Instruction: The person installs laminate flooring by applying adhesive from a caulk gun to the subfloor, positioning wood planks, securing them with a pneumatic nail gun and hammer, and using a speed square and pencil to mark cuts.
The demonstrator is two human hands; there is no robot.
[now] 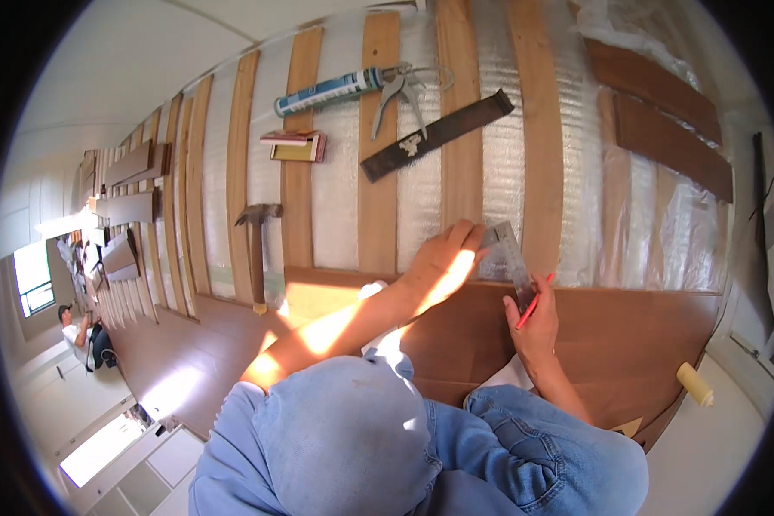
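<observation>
My left hand (pixel 445 256) is closed on the upper end of a metal square (pixel 510 250), just beyond the edge of the brown floorboards (pixel 628 335). My right hand (pixel 533 331) grips a red pencil (pixel 528 311) beside the lower part of the square, at that board edge. Wooden battens (pixel 540 138) run over translucent sheeting ahead of me. On them lie a caulking gun with a tube (pixel 327 93), a dark flat bar (pixel 439 135), an open small box (pixel 294 146) and, left of my left arm, a hammer (pixel 258 241).
Loose brown planks (pixel 662 129) lie at the far right, others (pixel 125 206) at the far left. A yellow bottle (pixel 695 383) lies on the pale surface at lower right. Another person (pixel 84 342) sits at the far left. A pale wall (pixel 146 60) borders the battens.
</observation>
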